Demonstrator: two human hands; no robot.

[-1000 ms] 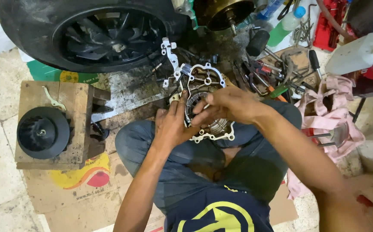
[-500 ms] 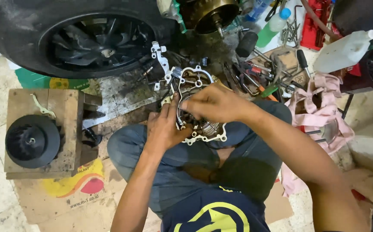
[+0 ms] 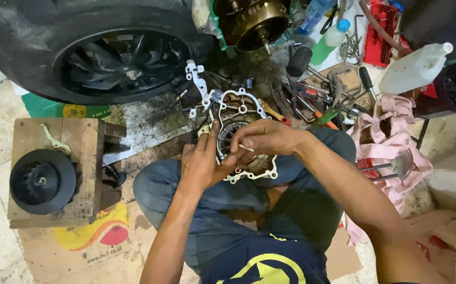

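Two bare hands meet at the centre of the frame over a silver engine cover (image 3: pixel 241 138) — a cast metal plate with bolt lugs around its edge and a round dark recess in the middle — which rests on the person's lap above the blue trousers. Left hand (image 3: pixel 202 160) lies flat against the cover's left side, thumb up along the rim, fingers curled round the casting and gripping it. Right hand (image 3: pixel 262 139) sits over the cover's right half, fingertips pinched shut on a thin pale stick (image 3: pixel 246 148) that points toward the recess. Upper left of the frame holds a black tyre with its wheel (image 3: pixel 94 50); upper centre, a brass-coloured engine part (image 3: pixel 253 22). At left, a wooden block (image 3: pixel 54 168) carries a round black fan-like part (image 3: pixel 42 181) and stands on printed cardboard (image 3: pixel 80 244). Scattered hand tools (image 3: pixel 317 97) lie at upper right — beside them a white plastic jug (image 3: pixel 414 68), a green bottle (image 3: pixel 329 42) and a pink rag (image 3: pixel 393 142).
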